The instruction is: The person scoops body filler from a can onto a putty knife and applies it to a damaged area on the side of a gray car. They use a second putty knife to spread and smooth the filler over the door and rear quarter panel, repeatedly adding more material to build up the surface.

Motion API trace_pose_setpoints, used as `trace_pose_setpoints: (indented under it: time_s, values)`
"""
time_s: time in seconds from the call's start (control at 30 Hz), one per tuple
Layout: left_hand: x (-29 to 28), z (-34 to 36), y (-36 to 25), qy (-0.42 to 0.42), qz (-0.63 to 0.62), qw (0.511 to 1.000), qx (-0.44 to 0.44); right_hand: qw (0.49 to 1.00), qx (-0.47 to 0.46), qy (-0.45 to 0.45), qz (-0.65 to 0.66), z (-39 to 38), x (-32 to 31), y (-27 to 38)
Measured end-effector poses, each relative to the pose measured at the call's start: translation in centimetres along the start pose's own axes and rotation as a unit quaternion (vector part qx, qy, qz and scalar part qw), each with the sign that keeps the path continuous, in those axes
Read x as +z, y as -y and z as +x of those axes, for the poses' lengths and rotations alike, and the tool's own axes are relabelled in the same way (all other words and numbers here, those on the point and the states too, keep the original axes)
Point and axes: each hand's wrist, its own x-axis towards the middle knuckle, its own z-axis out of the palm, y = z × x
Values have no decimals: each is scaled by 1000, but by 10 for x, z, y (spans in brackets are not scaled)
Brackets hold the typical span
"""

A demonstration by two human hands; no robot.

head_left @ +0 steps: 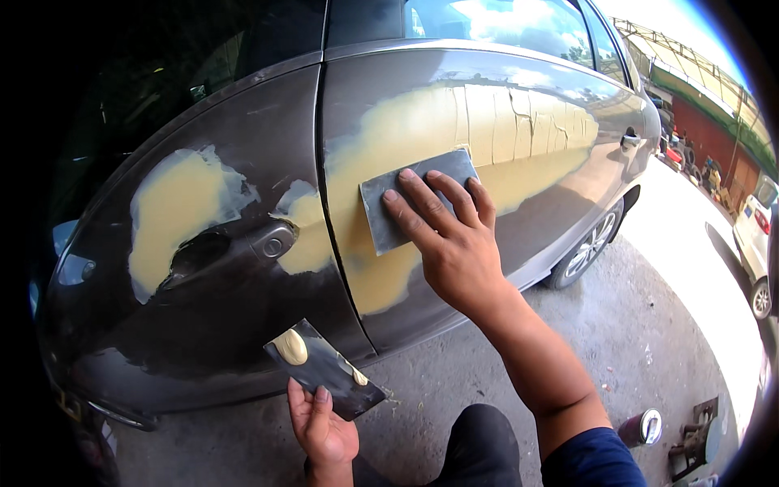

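Observation:
My right hand (458,243) grips a flat grey filler spreader (380,219), its fingers spread over the face and its thumb hidden. The spreader lies against the rear door, over a broad patch of yellow body filler (495,122). Ridges and thin vertical lines run through the upper part of that patch. Lower down, my left hand (320,426) pinches a dark rectangular plate (324,365) by its near edge. On the plate sit a thick dab of cream filler (290,347) and a smaller smear (359,377).
Filler also covers part of the front door (174,203), around an open handle recess (199,252). A door gap (341,276) separates the two panels. On the concrete floor at lower right stand a can (645,428) and a small stool-like object (702,442). Another car (756,227) is at far right.

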Motion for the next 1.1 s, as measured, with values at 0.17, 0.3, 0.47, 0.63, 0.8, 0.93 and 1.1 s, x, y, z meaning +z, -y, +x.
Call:
trace_pose_setpoints:
  time_s: [0.17,0.3,0.47,0.63,0.8,0.93,1.1]
  values:
    - [5,1,0,6,-1,1000,-5,1000,-1,-3,-3,-19,9,6]
    - [12,1,1,14,-14,999,-25,1000,-2,17,2,-41,-1,12]
    - [29,4,7,21,-64,997,-48,906,32,-36,421,-73,-50,48]
    - [39,7,18,28,-81,995,-45,818,14,35,574,-115,-55,64]
    - [45,8,-2,26,-25,999,24,937,4,167,308,-126,-49,23]
    - [37,10,-5,29,15,999,43,994,91,-10,64,-66,-46,-53]
    - [30,0,-1,13,21,1000,8,994,79,-78,13,21,-35,-121]
